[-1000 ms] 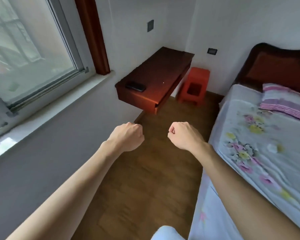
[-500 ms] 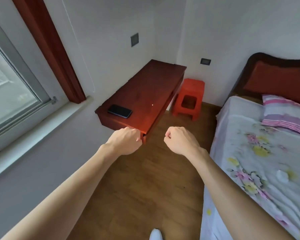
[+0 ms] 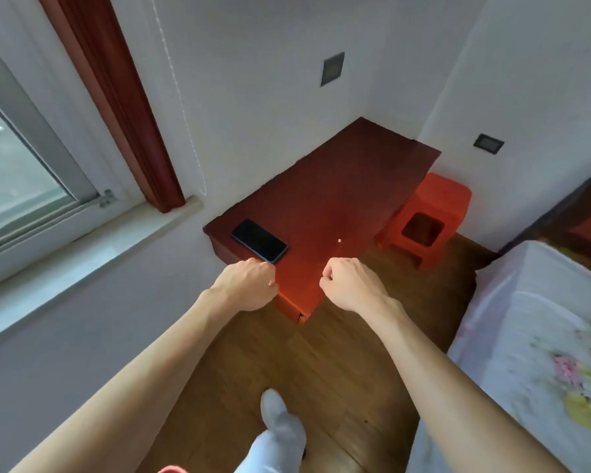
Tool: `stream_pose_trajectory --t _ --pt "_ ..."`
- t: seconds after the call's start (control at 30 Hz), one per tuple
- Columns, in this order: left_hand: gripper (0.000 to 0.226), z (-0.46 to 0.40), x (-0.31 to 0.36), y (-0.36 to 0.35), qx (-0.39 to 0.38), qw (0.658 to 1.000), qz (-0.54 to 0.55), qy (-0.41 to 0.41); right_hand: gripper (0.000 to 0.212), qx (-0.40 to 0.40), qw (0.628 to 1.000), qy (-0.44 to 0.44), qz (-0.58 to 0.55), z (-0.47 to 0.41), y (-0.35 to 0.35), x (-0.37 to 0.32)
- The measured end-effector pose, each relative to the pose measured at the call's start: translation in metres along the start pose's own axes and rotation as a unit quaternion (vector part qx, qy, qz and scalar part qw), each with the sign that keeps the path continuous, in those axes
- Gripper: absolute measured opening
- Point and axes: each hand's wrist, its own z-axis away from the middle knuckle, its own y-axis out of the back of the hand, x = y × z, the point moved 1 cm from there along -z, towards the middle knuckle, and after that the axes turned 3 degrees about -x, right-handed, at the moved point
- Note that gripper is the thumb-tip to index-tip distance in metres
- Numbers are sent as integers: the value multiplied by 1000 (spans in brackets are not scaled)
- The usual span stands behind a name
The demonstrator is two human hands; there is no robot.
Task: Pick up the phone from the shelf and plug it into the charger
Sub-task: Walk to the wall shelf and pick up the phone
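A black phone lies flat, screen up, at the near left corner of a red-brown wall shelf. My left hand is a closed fist just below the phone's near end, over the shelf's front edge, holding nothing. My right hand is also a closed fist, to the right of the left one, over the shelf's near corner. No charger or cable is in view. Two dark wall plates, one above the shelf and another on the right wall, look like sockets or switches.
An orange plastic stool stands under the shelf's far right side. A bed with a floral sheet fills the right. The window sill and dark red curtain are on the left. My foot in a grey sock is on the wooden floor.
I have walked closer to the shelf; it and the phone now appear larger and nearer. Both fists stay closed and now reach the shelf's front edge.
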Motion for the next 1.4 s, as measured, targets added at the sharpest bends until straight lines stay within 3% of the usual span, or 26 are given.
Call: stream_pose_trajectory --t 0.4,0.53,0.73,0.87,1.03,1.17,1.3,1.4 --pt "29 -88 -62 0 -58 984 95 143 33 -118 991 50 43 -168 -11 -26" --pt "31 -99 -76 -5 -48 967 135 210 58 -175 981 67 54 -213 -39 -41" --pt "27 -112 -71 -23 -40 929 211 301 105 -192 969 98 117 -259 -97 -57" --pt "37 -117 -61 -37 -35 898 263 350 119 -188 964 111 152 -275 -126 -57" --pt "31 -102 -55 -35 -10 867 291 405 119 -127 959 164 194 -270 -135 -50" --pt "32 -82 -49 -20 56 845 285 449 125 -139 961 164 173 -272 -127 -53" --pt "32 -59 -43 -10 79 821 289 486 130 -209 964 120 108 -274 -117 -67" --pt "33 -39 -38 -7 85 801 293 515 107 -317 943 96 -20 -275 -108 -79"
